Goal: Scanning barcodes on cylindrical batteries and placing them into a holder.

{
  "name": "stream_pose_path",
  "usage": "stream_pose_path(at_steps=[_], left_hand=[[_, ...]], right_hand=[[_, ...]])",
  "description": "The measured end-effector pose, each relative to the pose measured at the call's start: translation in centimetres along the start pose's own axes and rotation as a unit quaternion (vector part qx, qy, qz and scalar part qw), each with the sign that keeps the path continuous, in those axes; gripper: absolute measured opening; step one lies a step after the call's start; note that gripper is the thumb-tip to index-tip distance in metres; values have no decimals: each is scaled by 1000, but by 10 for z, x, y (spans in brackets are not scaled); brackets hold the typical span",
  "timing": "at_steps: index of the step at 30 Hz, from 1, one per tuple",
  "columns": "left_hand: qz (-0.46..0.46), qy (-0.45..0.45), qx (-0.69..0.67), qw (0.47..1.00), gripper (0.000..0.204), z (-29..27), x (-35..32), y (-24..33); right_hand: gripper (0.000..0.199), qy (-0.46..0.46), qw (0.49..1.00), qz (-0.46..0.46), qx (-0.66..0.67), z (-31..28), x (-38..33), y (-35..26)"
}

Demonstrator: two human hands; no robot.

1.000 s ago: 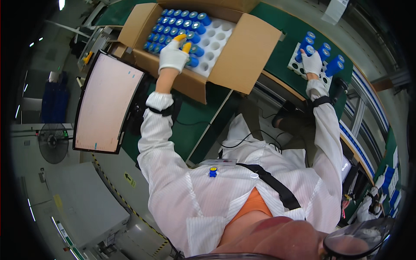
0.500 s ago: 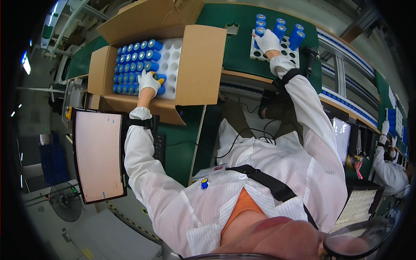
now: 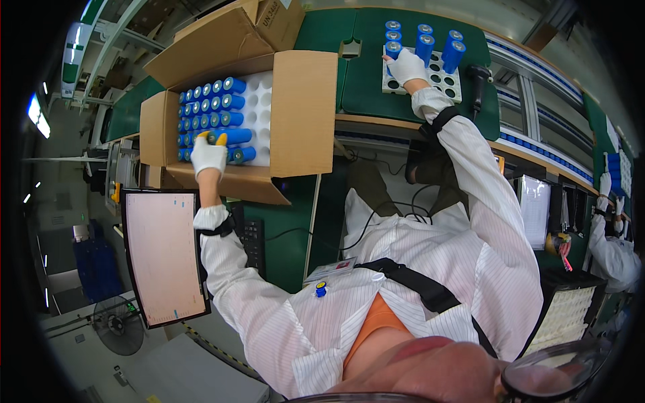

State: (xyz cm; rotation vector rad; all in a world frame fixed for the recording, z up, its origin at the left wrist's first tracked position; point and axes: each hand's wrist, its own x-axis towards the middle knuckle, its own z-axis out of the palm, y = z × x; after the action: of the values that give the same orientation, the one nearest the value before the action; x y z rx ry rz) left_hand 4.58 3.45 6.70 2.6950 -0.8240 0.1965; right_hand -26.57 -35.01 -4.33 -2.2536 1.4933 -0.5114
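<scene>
Our left hand [image 3: 209, 154], in a white glove with yellow fingertips, closes its grip around a blue cylindrical cell [image 3: 232, 136] lying on its side at the near edge of the filled rows. Our right hand [image 3: 407, 66], also in a white glove, closes its grip on the base of another blue cell [image 3: 394, 50] standing at the left edge of the white holder tray [image 3: 440, 75].

The left-hand cell rests inside an open cardboard box [image 3: 306, 114] of plain brown corrugated board, its four flaps folded outward. The box holds a white moulded insert [image 3: 261, 107] with round pockets. The pockets on the left side are filled with upright blue cells showing pale round caps; the pockets on the right side show bare white. A second brown carton [image 3: 279, 20] stands behind the box and carries a small dark printed mark on its side.

The holder tray is a flat white rectangle with dark round holes. It lies on the green mat of the desk [image 3: 363, 74]. Several blue cells stand upright along its far edge. A black handheld scanner [image 3: 478, 80] lies just right of the tray.

A flat monitor [image 3: 163, 255] with a pale pink screen stands below the box. A black keyboard [image 3: 253, 242] lies beside it. We wear a white pinstriped coat with black wrist bands.
</scene>
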Motion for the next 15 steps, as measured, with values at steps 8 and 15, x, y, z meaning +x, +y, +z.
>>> stream_pose_path(at_steps=[8, 15], left_hand=[[-72, -41, -746, 661, 48, -28, -73, 12], [-8, -116, -694, 711, 52, -21, -130, 78]], right_hand=[[58, 9, 1000, 5, -11, 2, 1, -1], [62, -34, 997, -25, -71, -54, -30, -28]])
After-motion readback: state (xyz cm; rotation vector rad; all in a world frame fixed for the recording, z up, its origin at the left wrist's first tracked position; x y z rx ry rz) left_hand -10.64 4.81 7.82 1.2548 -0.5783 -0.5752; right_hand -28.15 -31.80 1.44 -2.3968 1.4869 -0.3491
